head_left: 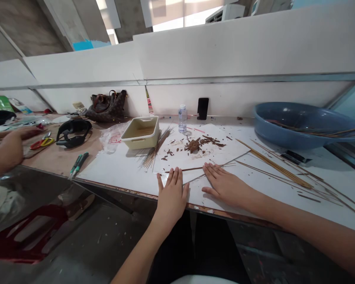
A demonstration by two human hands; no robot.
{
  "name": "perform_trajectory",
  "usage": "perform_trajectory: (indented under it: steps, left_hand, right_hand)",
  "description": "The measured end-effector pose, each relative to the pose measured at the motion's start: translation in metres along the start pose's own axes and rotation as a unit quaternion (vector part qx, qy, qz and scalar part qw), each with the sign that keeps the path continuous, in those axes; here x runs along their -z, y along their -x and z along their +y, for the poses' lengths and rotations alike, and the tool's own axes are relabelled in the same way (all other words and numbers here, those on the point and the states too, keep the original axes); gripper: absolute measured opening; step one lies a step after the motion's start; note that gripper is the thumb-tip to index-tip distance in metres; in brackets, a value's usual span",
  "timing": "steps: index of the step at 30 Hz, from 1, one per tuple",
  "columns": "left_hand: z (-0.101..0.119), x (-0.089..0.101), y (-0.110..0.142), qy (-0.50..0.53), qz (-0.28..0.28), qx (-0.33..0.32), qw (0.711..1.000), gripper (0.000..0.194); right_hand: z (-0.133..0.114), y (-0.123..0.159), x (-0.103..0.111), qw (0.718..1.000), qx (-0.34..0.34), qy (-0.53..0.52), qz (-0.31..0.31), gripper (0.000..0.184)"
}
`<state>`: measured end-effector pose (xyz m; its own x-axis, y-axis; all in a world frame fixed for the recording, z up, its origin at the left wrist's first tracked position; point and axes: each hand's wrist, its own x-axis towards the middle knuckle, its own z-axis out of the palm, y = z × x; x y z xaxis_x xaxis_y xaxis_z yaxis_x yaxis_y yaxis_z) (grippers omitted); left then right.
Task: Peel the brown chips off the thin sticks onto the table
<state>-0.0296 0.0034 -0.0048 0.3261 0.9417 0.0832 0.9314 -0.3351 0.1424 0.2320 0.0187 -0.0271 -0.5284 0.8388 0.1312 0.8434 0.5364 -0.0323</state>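
Observation:
My left hand lies flat on the white sheet at the table's front edge, fingers stretched out. My right hand rests flat beside it, fingers extended toward a thin brown stick lying just in front of both hands' fingertips. A lump of brown paste with scattered brown bits sits further back on the sheet. Neither hand holds anything.
A cream tray with a bundle of thin sticks stands left of the paste. More long sticks lie at right below a blue basin. A water bottle, phone, handbag, scissors; another person's hand at left.

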Motion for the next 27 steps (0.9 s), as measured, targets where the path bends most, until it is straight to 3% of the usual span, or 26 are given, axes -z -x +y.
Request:
perform_trajectory:
  steps: [2,8,10,17,24,27]
  left_hand:
    - [-0.001,0.001,-0.003,-0.003,0.0,0.001,1.0,0.064]
    - [-0.004,0.012,-0.046,-0.005,-0.031,0.023,0.999,0.063]
    - [-0.004,0.011,-0.043,-0.004,-0.026,0.024,0.999,0.063]
    - [-0.002,0.0,0.001,-0.006,0.001,0.005,1.0,0.061]
    - [-0.006,0.009,-0.04,0.007,-0.014,0.017,1.0,0.061]
    - [-0.005,0.011,-0.033,0.001,-0.011,0.012,1.0,0.061]
  right_hand:
    - [0.003,-0.003,0.002,1.0,0.009,-0.005,-0.006,0.102]
    - [0.022,-0.04,0.007,0.999,0.003,-0.02,-0.026,0.1]
    - [0.022,-0.038,0.007,0.999,0.008,-0.026,-0.023,0.099]
    - [0.012,0.004,0.004,0.999,0.028,-0.031,-0.004,0.092]
    - [0.025,-0.033,0.014,0.998,0.011,-0.037,-0.043,0.086]
    - [0.022,-0.027,0.016,0.998,0.009,-0.041,-0.048,0.088]
